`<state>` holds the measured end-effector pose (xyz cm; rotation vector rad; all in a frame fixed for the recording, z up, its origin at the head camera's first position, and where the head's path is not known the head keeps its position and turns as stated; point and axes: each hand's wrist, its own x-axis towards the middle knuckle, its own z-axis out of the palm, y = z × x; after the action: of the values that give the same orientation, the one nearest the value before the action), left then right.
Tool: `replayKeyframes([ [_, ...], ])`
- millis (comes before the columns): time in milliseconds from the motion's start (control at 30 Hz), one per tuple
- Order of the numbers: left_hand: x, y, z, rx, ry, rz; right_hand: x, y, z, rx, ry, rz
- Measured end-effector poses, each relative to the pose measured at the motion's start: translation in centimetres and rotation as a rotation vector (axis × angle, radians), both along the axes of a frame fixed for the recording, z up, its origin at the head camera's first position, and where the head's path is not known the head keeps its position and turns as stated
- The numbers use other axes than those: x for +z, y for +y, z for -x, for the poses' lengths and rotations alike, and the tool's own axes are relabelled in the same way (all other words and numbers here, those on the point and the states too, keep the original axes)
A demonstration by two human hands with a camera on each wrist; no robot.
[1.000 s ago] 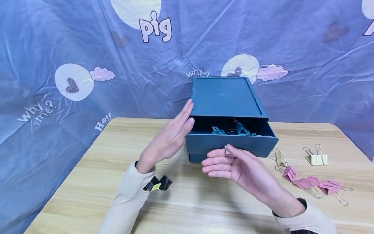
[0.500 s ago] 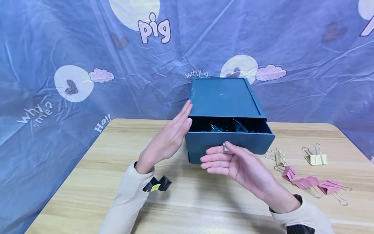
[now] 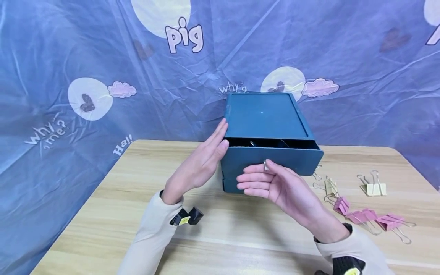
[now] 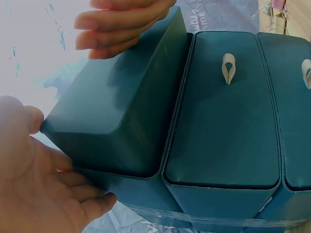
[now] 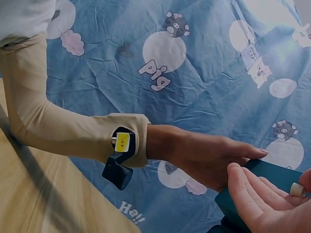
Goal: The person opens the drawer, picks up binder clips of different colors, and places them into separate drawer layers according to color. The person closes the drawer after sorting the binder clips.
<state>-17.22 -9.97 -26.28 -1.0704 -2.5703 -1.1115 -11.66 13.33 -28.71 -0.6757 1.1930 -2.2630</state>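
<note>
A dark teal drawer cabinet [image 3: 264, 116] stands on the table. Its top drawer [image 3: 297, 158] sticks out a little, and metal wire bits of clips [image 3: 252, 143] show through the narrow gap. My right hand [image 3: 282, 187] pinches the small white pull tab [image 3: 266, 165] on the drawer front between thumb and index finger, its other fingers extended. Against the cabinet's left side rests my left hand [image 3: 201, 164], fingers straight. In the left wrist view, two lower drawers [image 4: 226, 121] are closed, each with a white loop tab [image 4: 228, 68].
Right of the cabinet lie pale yellow binder clips [image 3: 374, 188] and pink binder clips [image 3: 390, 221] on the wooden table [image 3: 113, 214]. A blue printed cloth [image 3: 172, 88] hangs behind the table.
The top drawer has slid inward, away from me, with my right hand on its tab. The clips inside have become mostly hidden. My left hand has stayed at the cabinet's side.
</note>
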Motion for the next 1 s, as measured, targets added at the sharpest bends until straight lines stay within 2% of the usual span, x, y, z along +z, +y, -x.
replayKeyframes([
  [333, 0.1, 0.1, -0.1, 0.006, -0.014, 0.007, 0.2, -0.1, 0.4, -0.016, 0.006, -0.017],
  [633, 0.1, 0.0, -0.2, 0.008, -0.016, 0.008, 0.3, -0.2, 1.0, -0.046, -0.041, -0.038],
  [1000, 0.1, 0.1, 0.0, 0.005, -0.013, 0.004, 0.5, -0.2, 1.8, -0.077, -0.033, -0.043],
])
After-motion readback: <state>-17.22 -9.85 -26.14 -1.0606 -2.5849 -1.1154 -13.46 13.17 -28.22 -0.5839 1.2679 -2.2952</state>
